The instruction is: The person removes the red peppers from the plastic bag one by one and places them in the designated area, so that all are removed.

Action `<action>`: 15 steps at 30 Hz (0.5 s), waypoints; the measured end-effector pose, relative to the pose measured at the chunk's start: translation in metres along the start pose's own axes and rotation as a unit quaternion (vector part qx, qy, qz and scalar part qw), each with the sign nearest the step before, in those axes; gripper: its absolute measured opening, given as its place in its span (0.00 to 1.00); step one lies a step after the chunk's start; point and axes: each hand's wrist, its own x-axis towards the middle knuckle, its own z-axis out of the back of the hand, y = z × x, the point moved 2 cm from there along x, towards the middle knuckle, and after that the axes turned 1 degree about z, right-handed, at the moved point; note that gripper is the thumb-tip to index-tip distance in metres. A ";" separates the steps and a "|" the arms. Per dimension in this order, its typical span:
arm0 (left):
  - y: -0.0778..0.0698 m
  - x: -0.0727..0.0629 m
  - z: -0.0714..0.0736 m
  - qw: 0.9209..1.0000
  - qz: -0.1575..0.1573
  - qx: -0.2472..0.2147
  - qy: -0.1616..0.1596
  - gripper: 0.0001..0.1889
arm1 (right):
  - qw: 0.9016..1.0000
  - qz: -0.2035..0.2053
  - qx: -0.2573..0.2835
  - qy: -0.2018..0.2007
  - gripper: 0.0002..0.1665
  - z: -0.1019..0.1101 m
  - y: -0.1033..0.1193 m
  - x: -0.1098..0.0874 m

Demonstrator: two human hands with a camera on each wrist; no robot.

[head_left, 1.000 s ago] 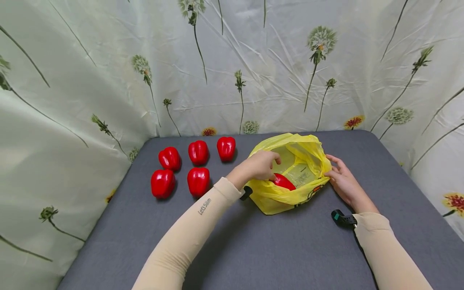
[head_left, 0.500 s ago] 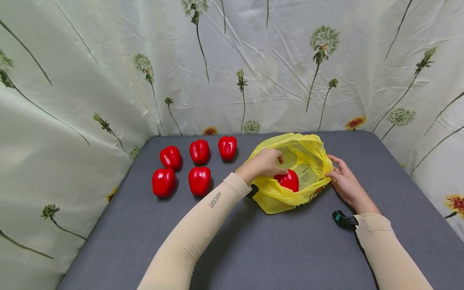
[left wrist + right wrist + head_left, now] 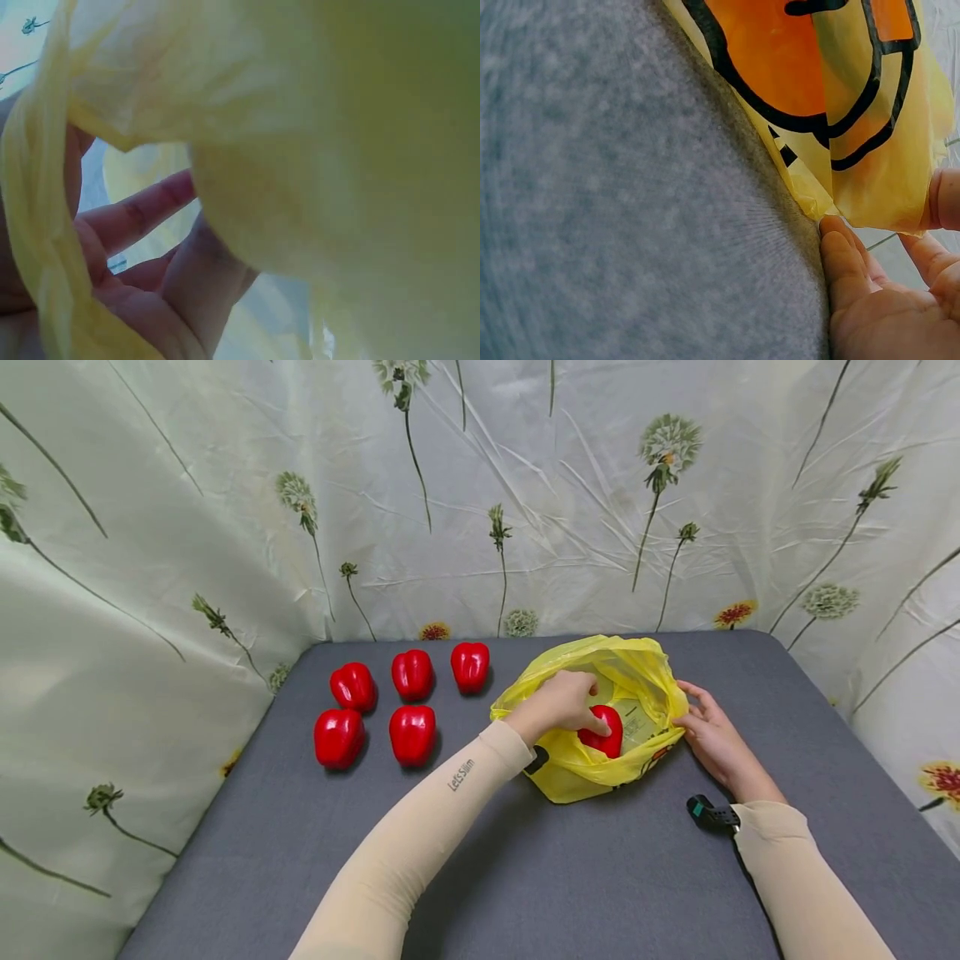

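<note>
A yellow plastic bag lies with its mouth spread wide. My left hand reaches in over its left rim, its thumb overlapping a red bell pepper inside and its forefinger raised above it. Yellow film covers much of the left wrist view, where the fingers of that hand look loosely bent and the pepper is hidden. With thumb and fingers, my right hand pinches the bag's right rim. The right wrist view has its fingers beneath the bag's edge, near an orange and black print.
Several more red bell peppers stand left of the bag, among them a front one and a back one. Grey cloth covers the tabletop. A flower-patterned curtain rises behind and at both sides.
My left hand has moved right, deeper over the bag. The pepper inside has turned more upright and shifted slightly right. My right hand keeps its place on the rim.
</note>
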 end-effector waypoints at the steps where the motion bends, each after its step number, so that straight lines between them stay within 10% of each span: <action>1: 0.000 0.002 -0.001 1.000 0.000 -0.003 -0.005 0.33 | 1.000 -0.001 -0.002 0.000 0.41 0.000 0.000 0.000; 15: 0.004 0.014 -0.005 0.992 0.055 -0.114 -0.020 0.28 | 1.000 0.003 -0.007 0.004 0.40 0.003 0.000 -0.001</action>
